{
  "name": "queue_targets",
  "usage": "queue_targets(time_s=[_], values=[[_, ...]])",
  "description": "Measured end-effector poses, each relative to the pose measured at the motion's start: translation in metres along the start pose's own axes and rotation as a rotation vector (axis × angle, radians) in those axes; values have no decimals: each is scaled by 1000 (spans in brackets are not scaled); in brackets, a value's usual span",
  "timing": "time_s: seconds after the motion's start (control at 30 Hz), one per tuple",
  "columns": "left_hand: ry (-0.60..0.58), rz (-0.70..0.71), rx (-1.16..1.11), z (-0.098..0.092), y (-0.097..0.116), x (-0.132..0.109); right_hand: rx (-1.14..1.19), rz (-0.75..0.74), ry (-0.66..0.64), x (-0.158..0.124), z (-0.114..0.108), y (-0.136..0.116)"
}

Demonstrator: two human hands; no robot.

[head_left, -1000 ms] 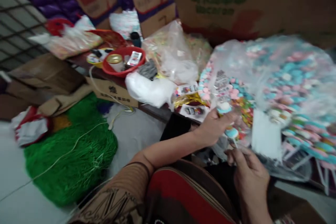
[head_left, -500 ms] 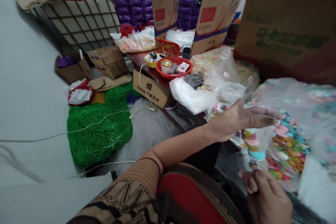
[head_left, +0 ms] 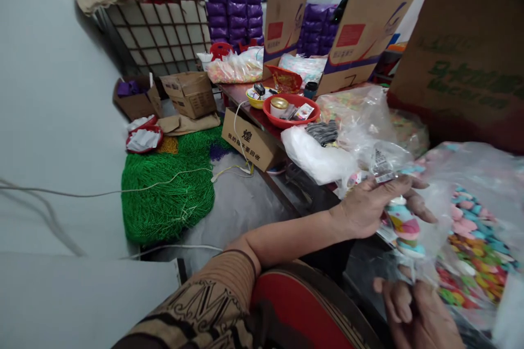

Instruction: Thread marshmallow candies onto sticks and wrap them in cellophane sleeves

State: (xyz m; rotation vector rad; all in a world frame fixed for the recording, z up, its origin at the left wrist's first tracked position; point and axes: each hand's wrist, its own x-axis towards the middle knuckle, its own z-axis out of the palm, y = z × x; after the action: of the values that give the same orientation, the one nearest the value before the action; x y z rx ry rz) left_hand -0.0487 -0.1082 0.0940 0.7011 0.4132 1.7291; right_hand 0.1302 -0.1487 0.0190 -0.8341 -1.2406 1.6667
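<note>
Right grip [head_left: 421, 305] on slim stick [head_left: 412, 272]

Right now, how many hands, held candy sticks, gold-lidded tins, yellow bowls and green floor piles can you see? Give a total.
Hands: 2, left hand and right hand
Held candy stick: 1
Gold-lidded tin: 1
Yellow bowl: 1
Green floor pile: 1
Total: 6

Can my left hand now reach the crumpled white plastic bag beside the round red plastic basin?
Probably yes: your left hand is close, and nothing upright stands between it and that white bag.
</note>
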Motion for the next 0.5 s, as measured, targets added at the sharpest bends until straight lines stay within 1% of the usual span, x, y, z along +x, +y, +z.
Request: queue_targets(time_s=[0.07,0.13,0.2,0.27,0.33,0.4,0.5], values=[[28,-12,-6,-3,-4,0,14,19,38,3,1,2],[45,-24,-11,-5,-12,0,9,15,120,3,1,3],[51,-36,-9,-4,-23,-1,6,0,215,0,0,2],[49,-70,9,-1,-36,-1,6,19,264,-7,-2,1],[54,-93,41,4,-48,-2,-7,53,275,-13,-5,0],[52,-116,69,9,-58,-3,-25,95,259,-17,-9,0],[57,-164,73,13,-64,-2,-22,144,221,-16,-16,0]])
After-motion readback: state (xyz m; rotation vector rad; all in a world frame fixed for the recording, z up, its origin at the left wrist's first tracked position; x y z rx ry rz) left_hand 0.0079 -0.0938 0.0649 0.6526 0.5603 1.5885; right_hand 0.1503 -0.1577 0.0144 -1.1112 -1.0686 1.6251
